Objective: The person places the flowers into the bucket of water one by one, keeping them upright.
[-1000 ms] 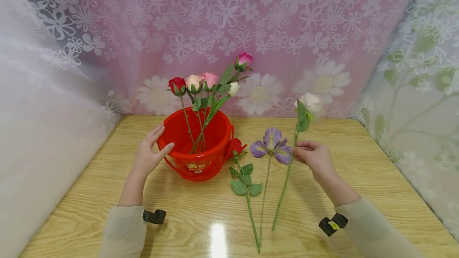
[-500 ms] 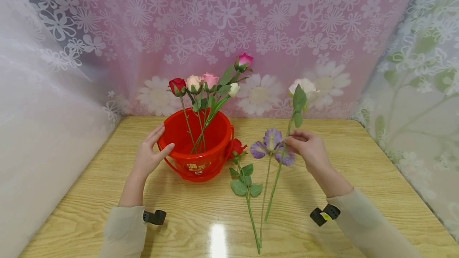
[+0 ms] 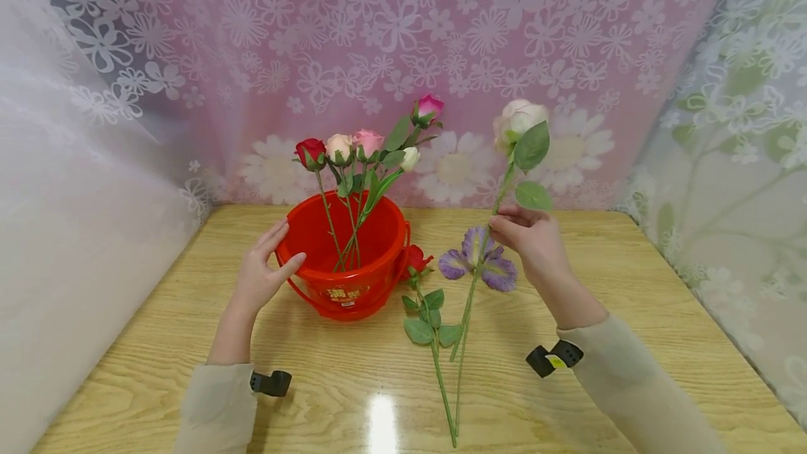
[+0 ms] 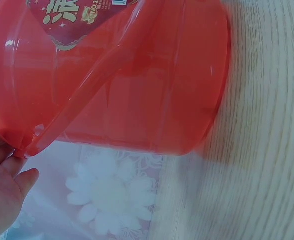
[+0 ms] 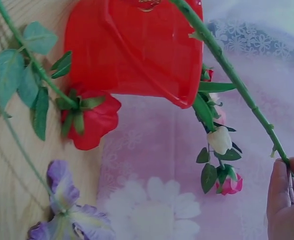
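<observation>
In the head view my left hand (image 3: 260, 268) rests at the left rim of a red bucket (image 3: 353, 286), fingers extended and thumb apart. The left wrist view shows those fingers at the handle's joint. My right hand (image 3: 526, 240) pinches the green stem of a white rose (image 3: 523, 118), holding it upright above the table, bloom up and stem slanting down to the left. Its stem passes in front of a purple iris (image 3: 498, 273) that lies on the table. A red rose (image 3: 416, 258) with green leaves lies between the bucket and the iris.
Several flowers lean in the bucket: a dark red rose (image 3: 311, 153), a cream rose (image 3: 339, 148), a light pink rose (image 3: 368, 141), a white bud (image 3: 410, 158) and a magenta rose (image 3: 429, 108). A floral curtain (image 3: 403, 33) hangs behind the wooden table (image 3: 328, 384).
My right hand has moved left and up with the white rose, whose bloom has risen and stem end has lifted across the iris stem. My left hand has stayed at the bucket.
</observation>
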### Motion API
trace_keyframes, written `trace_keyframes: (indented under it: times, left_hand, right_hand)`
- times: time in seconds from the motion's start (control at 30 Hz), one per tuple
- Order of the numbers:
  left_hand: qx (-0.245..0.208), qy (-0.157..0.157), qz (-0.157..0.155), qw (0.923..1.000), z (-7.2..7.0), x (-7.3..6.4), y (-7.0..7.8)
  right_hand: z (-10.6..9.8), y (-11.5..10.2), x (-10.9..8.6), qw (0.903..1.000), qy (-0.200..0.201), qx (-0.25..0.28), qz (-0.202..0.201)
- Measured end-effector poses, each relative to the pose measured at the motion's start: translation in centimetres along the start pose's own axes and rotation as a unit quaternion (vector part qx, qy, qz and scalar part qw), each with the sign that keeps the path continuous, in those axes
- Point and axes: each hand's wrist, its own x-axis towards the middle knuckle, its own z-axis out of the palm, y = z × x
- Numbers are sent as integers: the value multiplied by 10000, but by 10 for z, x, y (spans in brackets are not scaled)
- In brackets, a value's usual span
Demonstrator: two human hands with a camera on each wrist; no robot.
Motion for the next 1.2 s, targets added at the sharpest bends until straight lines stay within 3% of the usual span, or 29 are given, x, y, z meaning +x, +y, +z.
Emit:
trace_keyframes:
  times: [0.23,0.47,0.67,1.03,1.1,1.2]
  left_hand:
    - [29,29,2,10000,0,0,0]
    - [35,26,-33,10000,0,0,1]
    - [31,43,-5,10000,0,0,0]
    - [107,52,3,9999,0,0,0]
    - [115,53,11,9999,0,1,0]
    - [89,21,-17,10000,0,1,0]
  right_hand:
    - [14,-13,5,9980,10,503,-385]
    - [30,-29,8,9882,167,1193,-941]
    - [42,-37,11,9757,428,1740,-1263]
    - [60,-47,18,9400,1059,2519,-2043]
    - [63,-47,19,9369,1083,2515,-2176]
    - [67,-43,21,9396,1060,2317,-2285]
